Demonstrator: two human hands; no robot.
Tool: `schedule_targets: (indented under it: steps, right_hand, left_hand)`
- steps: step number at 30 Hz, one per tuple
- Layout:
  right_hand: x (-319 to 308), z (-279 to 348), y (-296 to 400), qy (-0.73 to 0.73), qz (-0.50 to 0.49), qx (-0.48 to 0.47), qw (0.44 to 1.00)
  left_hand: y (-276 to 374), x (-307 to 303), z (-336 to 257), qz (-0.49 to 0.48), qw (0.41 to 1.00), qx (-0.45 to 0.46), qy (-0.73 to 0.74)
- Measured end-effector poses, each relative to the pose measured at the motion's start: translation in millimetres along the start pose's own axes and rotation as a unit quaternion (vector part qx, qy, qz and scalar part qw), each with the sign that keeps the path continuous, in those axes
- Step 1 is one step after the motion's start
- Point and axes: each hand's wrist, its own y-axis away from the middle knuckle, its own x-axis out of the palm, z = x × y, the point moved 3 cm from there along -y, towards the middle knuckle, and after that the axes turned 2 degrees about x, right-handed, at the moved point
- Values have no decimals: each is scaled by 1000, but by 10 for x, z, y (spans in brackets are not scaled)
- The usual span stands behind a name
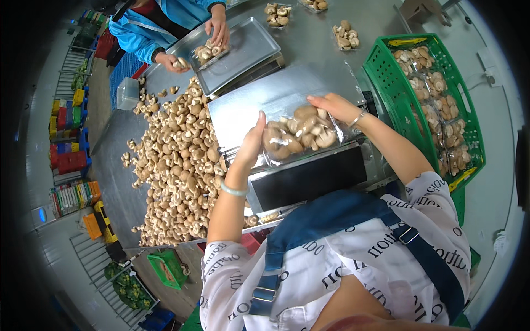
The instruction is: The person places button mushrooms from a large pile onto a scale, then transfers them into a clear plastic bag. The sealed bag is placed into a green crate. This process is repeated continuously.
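Note:
Between my hands is a clear pack of shiitake mushrooms (307,129), with shiny plastic film over it. My left hand (251,144) grips its left side, the thumb pointing up and away. At the far right corner, my right hand (336,106) holds it with the fingers stretched along the film. The pack is over the near edge of a flat metal plate (265,91) on a wrapping machine. Nearer my body, the machine has a black panel (310,177). My fingertips are partly hidden behind the pack.
Loose shiitake mushrooms (178,165) are heaped on the steel table (118,182) at my left. At right stands a green crate (383,78) of wrapped packs. Across the table, a co-worker's hands (217,29) fill a tray of mushrooms (205,53) on a metal tray (248,49).

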Motion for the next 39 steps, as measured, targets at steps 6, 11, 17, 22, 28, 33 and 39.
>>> schedule_targets:
  steps: [6, 11, 17, 22, 28, 33, 39]
  right_hand:
    - [293, -328, 1081, 95, 80, 104, 987]
    - [557, -1148, 1195, 111, 33, 81, 990]
    - [288, -1392, 1479, 71, -144, 60, 985]
    - [478, -1495, 1744, 52, -267, -44, 961]
    - [608, -1495, 1952, -332, -325, -73, 883]
    - [487, -1856, 2959, -163, -482, -61, 859]
    - [1029, -2827, 2515, 134, -632, 29, 763]
  left_hand:
    - [859, 442, 581, 4, 998, -61, -21]
    - [654, 427, 1449, -103, 946, 100, -290]
    - [744, 331, 1546, -258, 946, 98, -168]
    - [897, 351, 1936, -236, 942, 238, -5]
    - [1024, 389, 1740, -248, 939, 226, 76]
    - [856, 304, 1812, -186, 912, 289, -222]
    - [480, 840, 1768, -142, 705, 308, -623]
